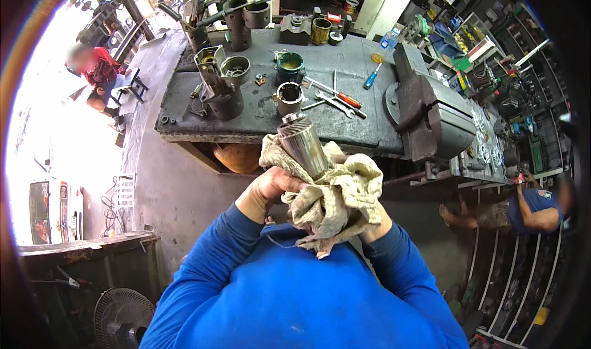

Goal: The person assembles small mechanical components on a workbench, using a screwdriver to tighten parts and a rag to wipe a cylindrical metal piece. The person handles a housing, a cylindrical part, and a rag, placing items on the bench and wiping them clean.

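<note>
Steel cylinder (pixel 303 146) with fine helical teeth at its upper end stands tilted in our grip, its long axis running from the rag (pixel 335 198) up and left toward the near edge of the workbench (pixel 258 124). Our left hand (pixel 274 189) closes around its lower end through the cloth, while our right hand (pixel 369 226) (mostly buried in rag folds) cups it from below, fingers hidden.

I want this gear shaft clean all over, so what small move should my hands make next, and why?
Probably turn the shaft a little inside the rag. The left hand and the right hand, mostly hidden, hold the rag around its lower end only, so the shiny barrel and toothed top stand bare above the cloth.
</note>
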Demonstrator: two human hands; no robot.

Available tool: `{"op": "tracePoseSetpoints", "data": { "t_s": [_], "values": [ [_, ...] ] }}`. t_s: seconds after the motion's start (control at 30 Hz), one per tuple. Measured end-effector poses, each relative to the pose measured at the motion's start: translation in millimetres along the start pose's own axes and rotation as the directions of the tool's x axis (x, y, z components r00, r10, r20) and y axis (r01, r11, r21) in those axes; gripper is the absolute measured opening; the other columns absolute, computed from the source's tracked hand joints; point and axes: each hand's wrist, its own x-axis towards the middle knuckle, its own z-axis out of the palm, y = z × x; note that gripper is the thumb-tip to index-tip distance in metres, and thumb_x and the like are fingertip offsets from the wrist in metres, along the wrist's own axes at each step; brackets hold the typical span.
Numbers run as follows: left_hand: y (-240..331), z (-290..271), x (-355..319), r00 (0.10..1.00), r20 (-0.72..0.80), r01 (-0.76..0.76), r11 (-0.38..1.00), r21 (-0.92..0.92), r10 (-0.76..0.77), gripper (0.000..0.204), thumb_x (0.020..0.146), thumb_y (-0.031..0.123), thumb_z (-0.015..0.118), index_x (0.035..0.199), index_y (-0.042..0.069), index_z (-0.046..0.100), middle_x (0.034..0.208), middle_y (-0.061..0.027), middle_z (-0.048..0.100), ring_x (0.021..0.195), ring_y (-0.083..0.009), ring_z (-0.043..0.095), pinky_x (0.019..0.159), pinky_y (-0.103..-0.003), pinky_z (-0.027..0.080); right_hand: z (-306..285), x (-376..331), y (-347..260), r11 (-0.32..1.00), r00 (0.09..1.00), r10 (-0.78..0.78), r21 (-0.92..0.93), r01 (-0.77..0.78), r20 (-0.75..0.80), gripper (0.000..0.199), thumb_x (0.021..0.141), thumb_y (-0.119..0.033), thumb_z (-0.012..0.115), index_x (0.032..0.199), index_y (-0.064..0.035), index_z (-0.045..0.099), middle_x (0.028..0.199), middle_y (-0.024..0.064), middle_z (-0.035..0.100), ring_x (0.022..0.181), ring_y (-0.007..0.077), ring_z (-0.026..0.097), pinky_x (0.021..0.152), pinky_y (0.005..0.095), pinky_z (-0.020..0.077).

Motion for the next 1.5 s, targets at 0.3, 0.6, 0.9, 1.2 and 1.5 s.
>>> {"op": "tracePoseSetpoints", "data": {
  "t_s": [0.3, 0.6, 0.9, 1.2, 1.5],
  "values": [
    [-24.2, 48.6, 40.7, 0.709, -0.545, -0.389, 0.893, 0.227, 0.447, 0.030, 0.095, 0.021, 0.086, 0.111, 0.002, 0.069, 0.098, -0.0044, 0.073, 0.087, -0.0142, 0.068, 0.078, -0.033, 0.057, 5.8, 12.8, 20.4, 0.333, 0.954, -0.260, -0.941, -0.056, -0.149, 0.062, 0.100, -0.038, 0.072, 0.150, -0.0064, 0.055, 0.131, 0.0156, 0.073, 0.105, 0.0330, 0.077, 0.085, 0.0396, 0.0622],
    [20.8, 55.7, 10.6, 0.845, -0.347, -0.452, 0.890, -0.058, 0.406, 0.047, 0.091, 0.019, 0.086, 0.131, 0.001, 0.068, 0.115, -0.0069, 0.075, 0.102, -0.0174, 0.073, 0.095, -0.034, 0.061, 26.0, 15.6, 8.0, 0.998, 0.997, -0.065, 0.011, 0.065, -0.029, 0.053, 0.102, -0.012, 0.067, 0.152, -0.0018, 0.052, 0.142, 0.0104, 0.065, 0.122, 0.0174, 0.067, 0.102, 0.0320, 0.0570],
    [23.9, 38.7, -4.5, 0.958, -0.155, -0.265, 0.949, -0.173, 0.240, 0.076, 0.071, 0.030, 0.087, 0.135, -0.004, 0.063, 0.128, -0.0163, 0.071, 0.116, -0.0307, 0.070, 0.107, -0.046, 0.056, 28.3, 4.3, -8.9, 0.990, 0.999, -0.050, 0.134, 0.050, -0.002, 0.057, 0.100, -0.012, 0.070, 0.152, 0.0004, 0.052, 0.143, 0.0127, 0.064, 0.131, 0.0211, 0.062, 0.115, 0.0355, 0.0495],
    [-18.0, 49.3, 34.7, 0.649, -0.315, -0.327, 0.628, 0.707, 0.693, 0.032, 0.098, 0.025, 0.079, 0.128, 0.015, 0.074, 0.115, -0.0115, 0.076, 0.109, -0.0321, 0.069, 0.100, -0.046, 0.051, -20.4, 30.4, 40.7, 0.886, 0.993, 0.120, 0.452, -0.103, -0.008, 0.045, 0.112, -0.021, 0.054, 0.153, -0.0039, 0.050, 0.134, 0.0160, 0.067, 0.107, 0.0250, 0.072, 0.089, 0.0347, 0.0637],
    [22.7, 41.0, 21.1, 0.944, 0.021, -0.322, 0.934, -0.155, 0.329, 0.079, 0.069, 0.057, 0.091, 0.119, 0.002, 0.063, 0.123, -0.0101, 0.067, 0.120, -0.0275, 0.064, 0.106, -0.044, 0.053, -0.3, 10.8, 14.2, 0.903, 0.999, 0.029, 0.427, -0.036, 0.022, 0.043, 0.110, -0.012, 0.052, 0.150, 0.0021, 0.051, 0.148, 0.0138, 0.060, 0.133, 0.0230, 0.060, 0.117, 0.0386, 0.0487]
  ]
}}
